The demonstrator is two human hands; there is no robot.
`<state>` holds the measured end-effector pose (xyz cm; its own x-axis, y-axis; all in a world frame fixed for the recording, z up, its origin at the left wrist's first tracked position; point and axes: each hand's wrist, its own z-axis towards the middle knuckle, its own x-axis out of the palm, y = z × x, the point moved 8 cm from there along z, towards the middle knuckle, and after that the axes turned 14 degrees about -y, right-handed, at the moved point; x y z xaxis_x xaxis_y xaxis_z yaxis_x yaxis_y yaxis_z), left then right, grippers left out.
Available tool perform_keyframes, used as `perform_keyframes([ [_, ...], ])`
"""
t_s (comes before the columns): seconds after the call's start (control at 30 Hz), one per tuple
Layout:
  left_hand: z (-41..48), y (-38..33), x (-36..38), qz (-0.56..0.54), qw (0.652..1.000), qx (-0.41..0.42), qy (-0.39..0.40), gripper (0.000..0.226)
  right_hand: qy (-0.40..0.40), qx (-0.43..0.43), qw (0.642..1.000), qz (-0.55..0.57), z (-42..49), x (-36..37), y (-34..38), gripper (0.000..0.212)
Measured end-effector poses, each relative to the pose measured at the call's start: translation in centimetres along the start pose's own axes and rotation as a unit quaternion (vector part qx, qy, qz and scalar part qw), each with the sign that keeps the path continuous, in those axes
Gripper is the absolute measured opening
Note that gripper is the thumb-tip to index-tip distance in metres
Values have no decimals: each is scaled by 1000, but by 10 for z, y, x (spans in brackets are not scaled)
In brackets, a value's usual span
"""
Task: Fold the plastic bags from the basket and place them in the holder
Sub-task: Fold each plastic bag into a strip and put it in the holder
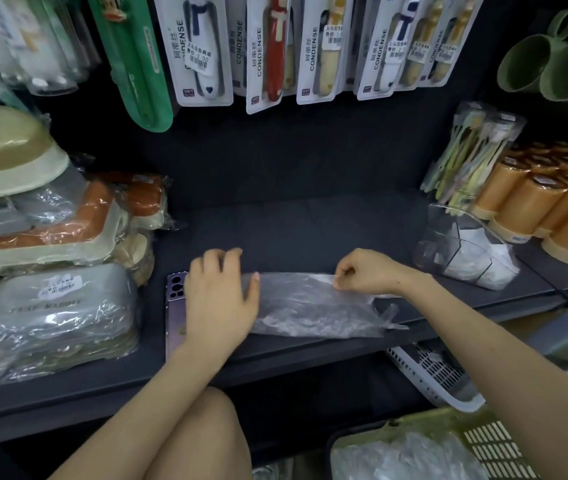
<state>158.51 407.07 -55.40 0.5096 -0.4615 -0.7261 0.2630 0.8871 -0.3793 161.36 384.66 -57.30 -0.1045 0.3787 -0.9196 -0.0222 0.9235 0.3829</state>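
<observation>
1. Left grip (220,299): palm down, fingers straight and slightly spread, thumb out to the right. It lies flat over the left end of the plastic bag (313,306).
2. Right grip (365,271): knuckles up, fingers curled, thumb and forefinger pinching the bag's far edge.
3. Left forearm (158,393): bare, rising from lower centre, wrist about straight.
4. Right forearm (500,341): bare, entering from lower right, angled left toward the wrist.
5. Grips roughly level, apart from each other.
6. Bare thigh (199,441) under the left forearm.

Dim shelf, soft overhead light perhaps; motion blur throughout, wide-angle bending at edges, glare on wrappers.
</observation>
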Motion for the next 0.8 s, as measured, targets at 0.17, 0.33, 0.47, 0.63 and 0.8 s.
perform_keyframes([
  [0.17,-25,-62,28,6,975,154,159,47,-12,7,1000,-13,-5,0,-7,21],
  [0.33,-40,-62,55,53,953,133,267,55,-22,9,1000,-16,-5,0,-11,20],
  [0.47,-42,-47,62,79,946,103,298,58,-16,5,1000,-11,1,0,-8,17],
  [0.63,-43,-36,65,83,946,75,305,61,-14,-6,1000,-23,8,3,-5,13],
  [0.8,-36,-31,68,99,948,78,293,63,-17,-5,1000,-20,10,4,-6,13],
])
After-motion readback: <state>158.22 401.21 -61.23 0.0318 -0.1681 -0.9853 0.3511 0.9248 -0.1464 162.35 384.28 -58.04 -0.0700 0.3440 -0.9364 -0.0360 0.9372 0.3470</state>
